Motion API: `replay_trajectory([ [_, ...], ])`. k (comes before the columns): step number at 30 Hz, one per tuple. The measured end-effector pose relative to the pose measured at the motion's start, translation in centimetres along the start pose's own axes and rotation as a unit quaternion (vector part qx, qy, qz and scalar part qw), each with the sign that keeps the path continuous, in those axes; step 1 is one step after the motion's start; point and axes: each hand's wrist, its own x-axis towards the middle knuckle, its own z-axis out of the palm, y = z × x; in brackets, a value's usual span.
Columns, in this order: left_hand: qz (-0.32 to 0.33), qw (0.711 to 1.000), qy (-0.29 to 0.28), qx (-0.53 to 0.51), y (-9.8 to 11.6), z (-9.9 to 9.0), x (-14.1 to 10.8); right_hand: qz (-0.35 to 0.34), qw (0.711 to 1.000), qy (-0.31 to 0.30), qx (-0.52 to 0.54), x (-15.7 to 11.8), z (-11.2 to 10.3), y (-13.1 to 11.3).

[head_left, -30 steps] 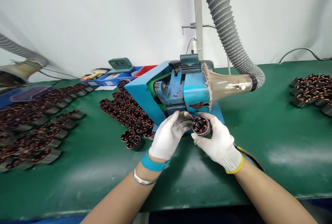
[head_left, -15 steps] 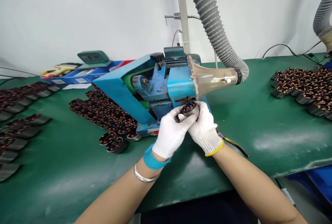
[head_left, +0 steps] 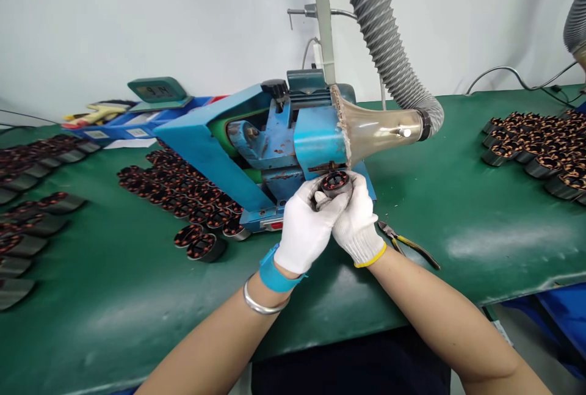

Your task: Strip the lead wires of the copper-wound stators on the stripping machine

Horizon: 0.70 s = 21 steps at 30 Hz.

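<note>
A round motor stator (head_left: 336, 182) with a dark metal ring and copper windings is held between my two white-gloved hands. My left hand (head_left: 306, 218) is closed round its left side, thumb across the front. On the other side my right hand (head_left: 359, 215) grips it, fingers partly hidden behind the ring. The stator is at the front of a blue belt grinder (head_left: 320, 138), just below its guard; whether it touches the belt cannot be seen. Cutting pliers (head_left: 407, 243) with yellow-and-black handles lie right of my right wrist.
Many stators (head_left: 206, 247) stand in rows left of the grinder, with more (head_left: 517, 144) at the far right of the green table (head_left: 137, 309). A grey hose (head_left: 384, 35) rises from the clear funnel (head_left: 379, 129). Blue bins (head_left: 123, 126) sit back left.
My view has shifted slightly. Both hands still hold the stator at the grinder, and its open face shows a little more. More of the pliers is visible as my right wrist has moved left.
</note>
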Motion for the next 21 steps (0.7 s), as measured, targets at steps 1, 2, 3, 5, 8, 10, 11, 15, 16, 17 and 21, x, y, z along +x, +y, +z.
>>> replay_trajectory([
  [1, 0.004, 1.0, -0.002, 0.003, -0.1, 0.0, 0.0, -0.003, 1.0, 0.001, 0.002, -0.1, 0.0, 0.2],
  [2, 0.013, 1.0, -0.003, 0.01, -0.2, -0.1, -0.1, -0.006, 1.0, 0.002, 0.006, -0.2, -0.1, 0.4],
  [3, 0.027, 0.999, -0.002, 0.023, -0.2, -0.1, -0.3, -0.011, 1.0, -0.001, 0.012, -0.3, -0.2, 0.5],
  [5, 0.064, 0.996, 0.002, 0.056, -0.4, -0.5, -0.8, -0.032, 0.999, -0.015, 0.013, -0.9, -0.6, 0.6],
  [8, 0.11, 0.991, 0.006, 0.08, -0.8, -1.4, -1.7, -0.1, 0.994, -0.04, 0.002, -1.6, -1.1, 0.3],
  [10, 0.122, 0.99, 0.009, 0.066, -1.1, -2.1, -2.1, -0.16, 0.986, -0.048, -0.001, -1.8, -1.5, -0.1],
  [11, 0.119, 0.991, 0.012, 0.058, -1.1, -2.4, -2.2, -0.189, 0.981, -0.054, -0.006, -1.7, -1.8, -0.3],
  [15, 0.028, 0.998, -0.006, 0.049, -1.0, -4.0, -2.2, -0.231, 0.961, -0.147, -0.046, -0.9, -3.4, -1.3],
  [16, 0.0, 0.999, -0.021, 0.046, -0.8, -4.3, -2.1, -0.225, 0.956, -0.183, -0.051, -0.7, -3.8, -1.6],
  [17, -0.023, 0.998, -0.038, 0.036, -0.7, -4.7, -2.1, -0.219, 0.95, -0.215, -0.052, -0.5, -4.2, -1.8],
  [21, -0.069, 0.988, -0.122, -0.069, -0.3, -5.7, -2.1, -0.187, 0.947, -0.255, -0.054, -0.4, -4.7, -2.2],
])
